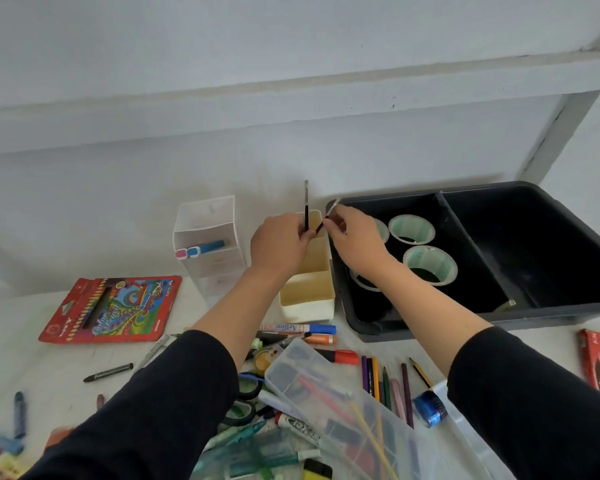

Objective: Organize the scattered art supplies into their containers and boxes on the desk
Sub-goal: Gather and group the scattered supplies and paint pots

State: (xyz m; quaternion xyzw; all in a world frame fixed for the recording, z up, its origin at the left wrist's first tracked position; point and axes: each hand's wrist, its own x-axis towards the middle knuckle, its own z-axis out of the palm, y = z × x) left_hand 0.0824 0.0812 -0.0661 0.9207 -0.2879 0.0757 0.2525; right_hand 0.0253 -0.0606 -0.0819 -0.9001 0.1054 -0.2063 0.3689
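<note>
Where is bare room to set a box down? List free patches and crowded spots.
Free: desk left, between the red pencil box and loose crayons; the right compartment of the black bin, nearly bare. Crowded: front centre around the clear case, markers and pencils.

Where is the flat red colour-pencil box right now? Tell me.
In the head view, the flat red cardboard colour-pencil box lies on the left side of the desk, just left of the white plastic drawer unit.
</note>
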